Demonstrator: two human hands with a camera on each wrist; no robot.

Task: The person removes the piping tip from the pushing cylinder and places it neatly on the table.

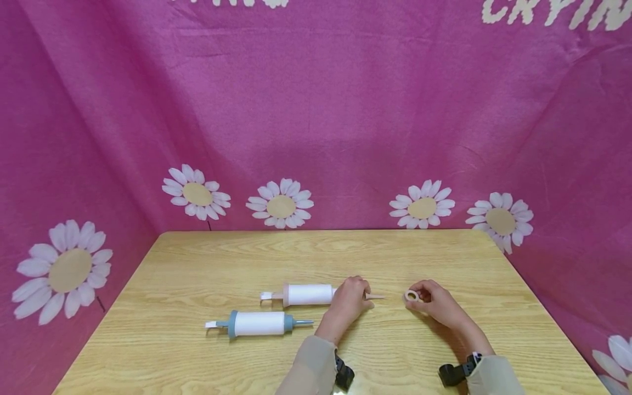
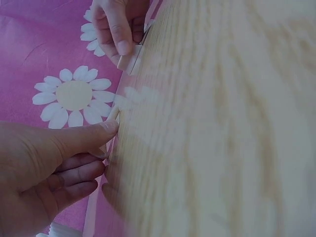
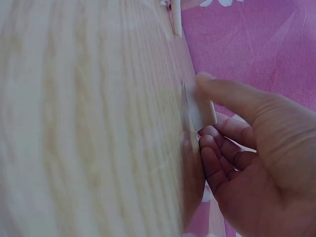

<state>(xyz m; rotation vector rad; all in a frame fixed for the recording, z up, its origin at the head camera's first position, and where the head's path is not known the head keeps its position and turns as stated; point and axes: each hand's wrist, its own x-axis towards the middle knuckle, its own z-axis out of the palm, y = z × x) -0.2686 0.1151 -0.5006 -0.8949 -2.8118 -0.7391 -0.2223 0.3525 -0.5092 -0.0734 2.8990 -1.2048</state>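
A pink-ended balloon pump [image 1: 310, 294] with a white barrel lies on the wooden table. My left hand [image 1: 349, 302] holds it near its right end, and its thin tapered nozzle [image 1: 376, 297] sticks out past the fingers. In the left wrist view, the thumb and fingers pinch that slim tan nozzle [image 2: 113, 113]. My right hand [image 1: 436, 303] pinches a small cream ring [image 1: 411, 296], which looks like a roll of tape, just above or on the table to the right of the nozzle tip. Ring and nozzle are apart.
A second balloon pump [image 1: 259, 323], white with blue ends, lies nearer and to the left, its nozzle pointing right. The wooden table [image 1: 222, 263] meets a magenta cloth [image 1: 316, 126] with daisies behind and at both sides.
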